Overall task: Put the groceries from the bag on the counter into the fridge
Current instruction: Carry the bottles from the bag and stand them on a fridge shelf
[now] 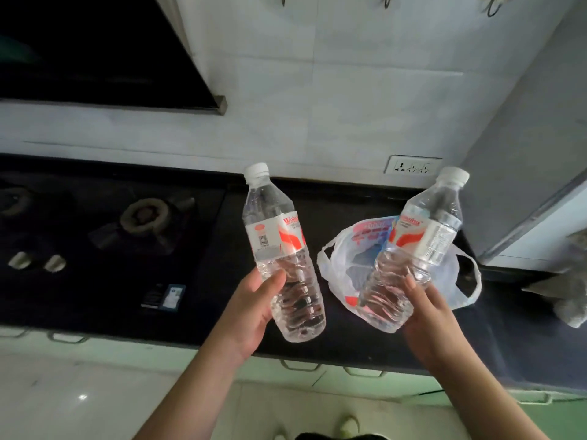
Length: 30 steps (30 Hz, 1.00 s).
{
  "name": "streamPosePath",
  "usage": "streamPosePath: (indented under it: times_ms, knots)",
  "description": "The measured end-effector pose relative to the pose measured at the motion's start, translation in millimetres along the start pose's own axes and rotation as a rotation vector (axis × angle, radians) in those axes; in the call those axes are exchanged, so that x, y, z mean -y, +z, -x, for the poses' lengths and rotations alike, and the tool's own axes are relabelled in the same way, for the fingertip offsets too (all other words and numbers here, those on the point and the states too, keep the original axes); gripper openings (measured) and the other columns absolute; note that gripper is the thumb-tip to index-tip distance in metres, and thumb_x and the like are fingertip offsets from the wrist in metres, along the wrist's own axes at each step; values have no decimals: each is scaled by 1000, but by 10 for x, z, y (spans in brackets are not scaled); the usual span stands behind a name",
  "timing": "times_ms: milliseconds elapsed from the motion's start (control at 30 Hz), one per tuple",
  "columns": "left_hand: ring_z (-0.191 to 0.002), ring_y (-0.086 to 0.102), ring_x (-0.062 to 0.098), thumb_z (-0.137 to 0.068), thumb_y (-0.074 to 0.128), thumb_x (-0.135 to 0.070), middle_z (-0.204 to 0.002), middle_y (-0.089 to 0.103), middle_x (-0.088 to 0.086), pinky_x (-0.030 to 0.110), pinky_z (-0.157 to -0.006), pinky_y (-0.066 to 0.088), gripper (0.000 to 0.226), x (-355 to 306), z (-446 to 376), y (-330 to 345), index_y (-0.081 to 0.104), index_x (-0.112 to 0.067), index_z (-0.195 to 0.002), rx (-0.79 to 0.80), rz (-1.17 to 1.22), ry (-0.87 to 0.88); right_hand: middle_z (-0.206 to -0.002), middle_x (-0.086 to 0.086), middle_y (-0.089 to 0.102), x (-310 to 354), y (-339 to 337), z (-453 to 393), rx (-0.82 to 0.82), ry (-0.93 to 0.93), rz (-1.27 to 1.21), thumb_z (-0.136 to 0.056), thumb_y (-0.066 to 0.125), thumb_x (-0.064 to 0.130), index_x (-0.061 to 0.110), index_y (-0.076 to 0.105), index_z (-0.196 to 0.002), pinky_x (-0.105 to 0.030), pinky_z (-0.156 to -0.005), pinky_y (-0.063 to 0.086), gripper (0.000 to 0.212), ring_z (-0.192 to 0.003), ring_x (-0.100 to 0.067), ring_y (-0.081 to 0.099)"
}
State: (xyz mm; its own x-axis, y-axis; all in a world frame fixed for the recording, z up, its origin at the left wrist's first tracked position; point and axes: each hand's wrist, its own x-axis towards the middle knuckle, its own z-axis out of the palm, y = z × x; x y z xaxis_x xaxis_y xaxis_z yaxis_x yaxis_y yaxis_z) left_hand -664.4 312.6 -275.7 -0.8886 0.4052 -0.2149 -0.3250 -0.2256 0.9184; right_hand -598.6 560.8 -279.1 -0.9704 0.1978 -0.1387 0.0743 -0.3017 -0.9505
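Dark counter (222,281) blurs; hands (251,309) (425,315) each grip bottles (286,249) (409,265), fingers hidden.

Both forearms are bare from the lower edge of the picture up to the wrists; no sleeve, cuff, watch or band shows on either. The left hand (254,308) and the right hand (427,322) wear no gloves and carry no rings that can be made out. The nails look short and plain. At the bottom edge, between the arms, two pale shoe tips (347,425) show above a strip of dark clothing (320,436), too cropped to identify.
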Motion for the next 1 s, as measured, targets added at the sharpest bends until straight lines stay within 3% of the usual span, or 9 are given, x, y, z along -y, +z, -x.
streamPosePath:
  times_ms: [133, 200, 267, 367, 433, 567, 767, 933, 1000]
  knots:
    - [-108, 68, 27, -63, 81, -58, -113, 73, 7, 41, -88, 55, 61, -89, 217, -83, 69, -30, -116, -84, -36, 47, -119, -16, 67, 42, 190, 7, 113, 45, 8, -60, 82, 60, 10, 55, -128, -43, -88, 54, 88, -110, -35, 64]
    - [-106, 70, 23, -69, 74, -50, -112, 74, 4, 36, -84, 55, 48, -143, 344, -87, 70, -33, -113, -145, -46, 82, -113, -12, 71, 85, 261, -4, 155, 60, 4, -60, 83, 56, 14, 58, -123, -35, -80, 57, 80, -104, -30, 68]
    - [-105, 70, 21, -69, 71, -50, -112, 74, 3, 32, -81, 56, 50, -186, 462, -71, 67, -31, -115, -220, -68, 115, -109, -10, 72, 134, 318, -13, 204, 69, 18, -55, 83, 59, 15, 59, -119, -33, -76, 58, 81, -100, -28, 70]
    - [-105, 70, 20, -65, 72, -54, -112, 74, 0, 41, -87, 55, 54, -203, 665, 8, 66, -33, -116, -354, -142, 158, -116, -13, 69, 153, 354, -38, 303, 69, 76, -55, 83, 64, 16, 58, -123, -53, -93, 50, 86, -108, -34, 66]
    - [-103, 71, 20, -62, 74, -53, -108, 74, 1, 40, -84, 55, 58, -201, 832, 75, 66, -29, -115, -442, -176, 202, -119, -12, 68, 160, 373, -48, 353, 74, 79, -58, 83, 61, 21, 58, -125, -60, -99, 44, 82, -111, -33, 64]
    - [-94, 73, 11, -61, 78, -43, -101, 76, -5, 29, -77, 54, 55, -95, 1195, 201, 66, -26, -112, -659, -245, 250, -116, 3, 69, 182, 468, -20, 500, 41, 206, -69, 81, 49, 31, 57, -121, -46, -96, 49, 60, -109, -18, 66]
    - [-94, 72, 15, -53, 79, -50, -101, 77, -6, 38, -80, 55, 64, 44, 1835, 278, 67, -28, -111, -954, -309, 247, -116, -1, 69, 61, 779, 135, 715, 18, 284, -76, 76, 40, 25, 54, -126, -42, -91, 52, 57, -107, -19, 66]
    - [-85, 73, 10, -70, 87, -8, -94, 77, -6, 23, -66, 56, 45, 167, 2413, 237, 66, -25, -106, -1143, -319, 240, -118, 7, 67, -83, 1155, 411, 896, 22, 370, -81, 75, 35, 34, 53, -126, -35, -90, 52, 51, -107, -11, 65]
    - [-82, 72, 7, -73, 82, -2, -93, 77, -7, 19, -66, 55, 44, 194, 2661, 218, 66, -26, -106, -1206, -339, 241, -117, 9, 68, -149, 1353, 541, 958, 18, 407, -78, 77, 36, 35, 54, -126, -35, -89, 51, 53, -107, -10, 65]
